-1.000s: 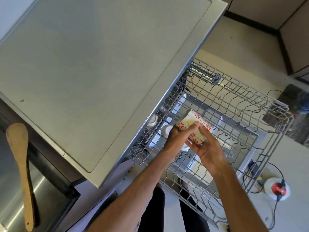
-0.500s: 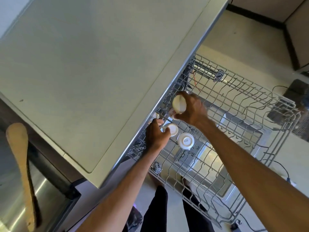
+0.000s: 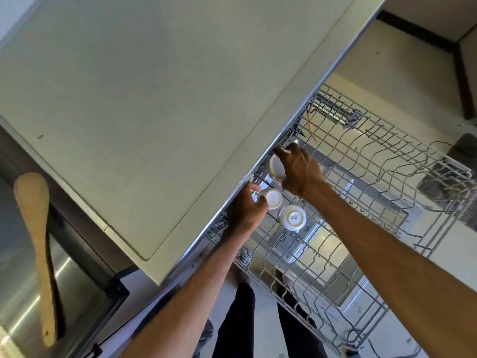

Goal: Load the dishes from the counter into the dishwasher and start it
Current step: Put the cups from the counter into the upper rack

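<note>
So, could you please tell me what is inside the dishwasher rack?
Three small white cups, bottoms up: the near cup stands free, the left hand holds the middle cup, the right hand grips the far cup. The counter covers the inner end of the rack.

Your left hand (image 3: pixel 246 209) and right hand (image 3: pixel 300 171) are bare, forearms (image 3: pixel 382 244) unsleeved to the frame's edge; you wear black trousers (image 3: pixel 237 324).

This is a home kitchen. A pale countertop (image 3: pixel 154 99) fills the upper left of the frame, a pulled-out wire dishwasher rack (image 3: pixel 361 177) holding upturned cups (image 3: pixel 293 218) sits at centre right, and a wooden spatula (image 3: pixel 38 228) lies over a stainless steel surface (image 3: pixel 18 293) at lower left.
</note>
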The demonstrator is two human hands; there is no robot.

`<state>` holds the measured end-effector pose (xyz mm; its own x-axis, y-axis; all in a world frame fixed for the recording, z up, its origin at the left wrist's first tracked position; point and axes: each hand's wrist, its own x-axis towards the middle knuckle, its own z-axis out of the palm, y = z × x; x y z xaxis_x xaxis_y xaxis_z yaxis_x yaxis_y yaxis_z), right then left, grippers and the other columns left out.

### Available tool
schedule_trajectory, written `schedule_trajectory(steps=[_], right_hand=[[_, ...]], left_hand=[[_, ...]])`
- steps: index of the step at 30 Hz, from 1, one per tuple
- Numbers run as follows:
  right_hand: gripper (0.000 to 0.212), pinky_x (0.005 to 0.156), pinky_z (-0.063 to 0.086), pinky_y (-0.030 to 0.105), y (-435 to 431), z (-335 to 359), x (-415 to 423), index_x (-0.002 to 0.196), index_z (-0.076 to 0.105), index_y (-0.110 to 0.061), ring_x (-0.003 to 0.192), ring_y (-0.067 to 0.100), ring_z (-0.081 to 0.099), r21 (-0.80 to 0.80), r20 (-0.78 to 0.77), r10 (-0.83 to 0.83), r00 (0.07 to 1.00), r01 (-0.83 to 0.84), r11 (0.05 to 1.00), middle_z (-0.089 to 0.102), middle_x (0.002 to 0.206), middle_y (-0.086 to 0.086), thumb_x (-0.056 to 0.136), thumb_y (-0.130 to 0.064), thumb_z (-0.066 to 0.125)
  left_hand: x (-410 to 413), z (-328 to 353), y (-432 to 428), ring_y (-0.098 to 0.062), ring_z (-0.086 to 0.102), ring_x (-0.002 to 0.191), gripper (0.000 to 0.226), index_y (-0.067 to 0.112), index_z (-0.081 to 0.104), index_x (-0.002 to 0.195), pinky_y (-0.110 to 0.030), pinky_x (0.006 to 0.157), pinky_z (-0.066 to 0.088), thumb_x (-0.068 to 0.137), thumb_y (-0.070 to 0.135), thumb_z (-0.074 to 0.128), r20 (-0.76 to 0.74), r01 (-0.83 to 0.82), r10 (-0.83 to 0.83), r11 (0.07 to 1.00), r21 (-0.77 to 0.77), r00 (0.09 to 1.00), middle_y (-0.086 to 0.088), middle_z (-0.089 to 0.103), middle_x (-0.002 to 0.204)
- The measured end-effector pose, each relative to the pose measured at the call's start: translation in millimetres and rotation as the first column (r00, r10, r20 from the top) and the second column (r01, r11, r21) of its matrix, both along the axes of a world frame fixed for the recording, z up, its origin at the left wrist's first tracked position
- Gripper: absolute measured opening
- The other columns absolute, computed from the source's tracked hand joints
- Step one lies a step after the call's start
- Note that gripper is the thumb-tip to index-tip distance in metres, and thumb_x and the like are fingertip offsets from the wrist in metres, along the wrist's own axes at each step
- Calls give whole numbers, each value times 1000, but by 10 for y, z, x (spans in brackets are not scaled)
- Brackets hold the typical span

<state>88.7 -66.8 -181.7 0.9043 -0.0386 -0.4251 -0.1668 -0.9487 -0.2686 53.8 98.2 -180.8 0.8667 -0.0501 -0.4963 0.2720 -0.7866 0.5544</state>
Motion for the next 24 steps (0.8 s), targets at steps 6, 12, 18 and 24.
schedule_trajectory(steps=[6, 12, 18, 24], right_hand=[[98, 94, 54, 53, 11, -159, -154, 154, 26, -29, 135, 40, 41, 22, -58, -7, 998, 9, 1000, 32, 150, 20, 76, -16, 82], [93, 90, 56, 53, 59, -245, -128, 153, 26, -27, 131, 41, 45, 73, 60, -50, 997, 46, 996, 33, 151, 21, 78, -12, 79], [104, 102, 49, 52, 9, -277, -83, 159, 9, -30, 144, 42, 30, 77, -4, -46, 999, 46, 996, 14, 160, 25, 83, -10, 77], [110, 109, 41, 51, -14, -283, -179, 161, 4, -29, 147, 42, 27, 124, 22, -77, 997, 74, 989, 11, 162, 27, 82, -12, 79]], left_hand=[[23, 14, 58, -18, 66, 99, 20, 23, 64, 107, -38, 89, 54, 87, 26, 63, -33, 9, -9, 1000, 4, 999, 2, 70, 113], [64, 12, 71, -22, 65, 101, 23, 22, 64, 110, -35, 90, 53, 88, 26, 62, -29, 16, -15, 999, 31, 999, 0, 69, 118], [91, 56, 26, -23, 63, 106, 26, 21, 60, 117, -30, 86, 47, 91, 24, 60, -13, 55, -54, 997, 50, 998, -1, 66, 123], [58, -100, -85, -27, 54, 122, 53, 15, 51, 129, -38, 93, 48, 85, 32, 73, 53, 277, -286, 951, 138, 957, -7, 59, 131]])
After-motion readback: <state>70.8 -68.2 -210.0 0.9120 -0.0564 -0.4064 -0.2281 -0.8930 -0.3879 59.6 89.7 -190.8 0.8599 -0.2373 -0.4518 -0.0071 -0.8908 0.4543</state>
